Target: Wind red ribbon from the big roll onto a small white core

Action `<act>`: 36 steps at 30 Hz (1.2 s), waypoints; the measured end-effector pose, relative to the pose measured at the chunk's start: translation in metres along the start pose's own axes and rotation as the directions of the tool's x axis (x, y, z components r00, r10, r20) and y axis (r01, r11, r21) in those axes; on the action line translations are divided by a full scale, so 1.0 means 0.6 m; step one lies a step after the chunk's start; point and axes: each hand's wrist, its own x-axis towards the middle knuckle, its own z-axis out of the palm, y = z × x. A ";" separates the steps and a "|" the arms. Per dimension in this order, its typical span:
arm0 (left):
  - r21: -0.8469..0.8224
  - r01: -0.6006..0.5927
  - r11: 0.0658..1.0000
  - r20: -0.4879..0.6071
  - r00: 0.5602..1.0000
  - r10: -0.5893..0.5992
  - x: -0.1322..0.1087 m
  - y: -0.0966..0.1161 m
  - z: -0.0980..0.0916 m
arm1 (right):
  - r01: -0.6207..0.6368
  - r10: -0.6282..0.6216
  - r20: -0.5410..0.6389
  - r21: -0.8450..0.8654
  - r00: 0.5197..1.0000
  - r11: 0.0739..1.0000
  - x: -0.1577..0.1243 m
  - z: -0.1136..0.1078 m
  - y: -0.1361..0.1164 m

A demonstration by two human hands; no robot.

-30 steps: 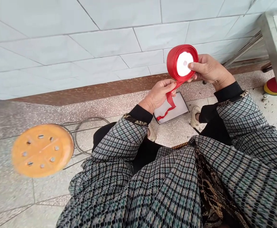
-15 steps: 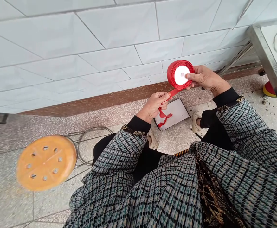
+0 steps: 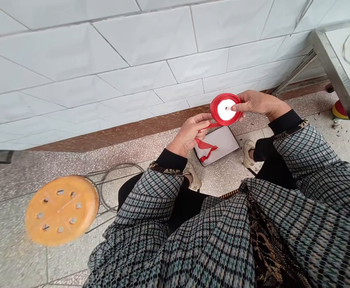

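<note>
A roll of red ribbon (image 3: 215, 111) with a white core disc is gripped by my right hand (image 3: 254, 103), its thumb pressed on the disc near the centre hole. Just left of the roll, my left hand (image 3: 191, 132) pinches the strip that runs off it, the fingertips close to the roll's edge. Below my left hand the ribbon's free end (image 3: 206, 147) hangs down in loose folds. Under it on the floor lies a flat white rectangular board or box (image 3: 226, 142) with dark edges, between my shoes.
An orange round stool (image 3: 62, 210) with holes and wire legs stands on the floor at left. The white tiled wall (image 3: 151, 36) rises in front. At right is a metal-edged table (image 3: 332, 60) with a thin loop on top. A red and yellow object (image 3: 340, 111) sits beneath it.
The ribbon roll and my right hand have moved down, and the roll is tilted differently. My left hand has shifted slightly left, its fingers now nearer the roll's edge.
</note>
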 end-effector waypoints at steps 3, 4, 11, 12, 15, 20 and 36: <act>-0.011 -0.004 1.000 0.013 1.000 0.004 -0.001 0.007 -0.001 | -0.004 0.004 0.006 -0.025 1.000 1.000 -0.002 0.002 -0.004; -0.021 -0.003 1.000 0.029 1.000 0.003 -0.001 0.009 -0.002 | -0.009 0.010 0.021 -0.048 1.000 0.999 -0.003 0.003 -0.005; 0.046 0.002 0.999 0.148 0.989 -0.009 -0.005 0.015 0.007 | -0.022 0.051 0.174 -0.167 0.984 0.986 0.007 0.008 0.001; 0.075 -0.002 0.997 0.145 0.989 -0.009 -0.005 0.014 0.011 | -0.018 0.048 0.178 -0.164 0.983 0.986 0.009 0.009 0.003; 0.121 -0.017 0.993 0.075 0.997 0.008 -0.003 0.011 0.020 | -0.027 0.048 0.151 -0.136 0.987 0.990 0.017 0.008 0.007; 0.044 -0.065 0.997 -0.039 0.997 0.067 0.002 0.007 0.024 | -0.067 0.070 0.115 -0.037 0.991 0.997 0.024 0.017 0.012; -0.046 -0.028 0.999 0.047 0.998 0.031 0.000 0.000 0.023 | 0.058 -0.047 -0.047 0.279 0.998 0.959 0.006 0.030 -0.003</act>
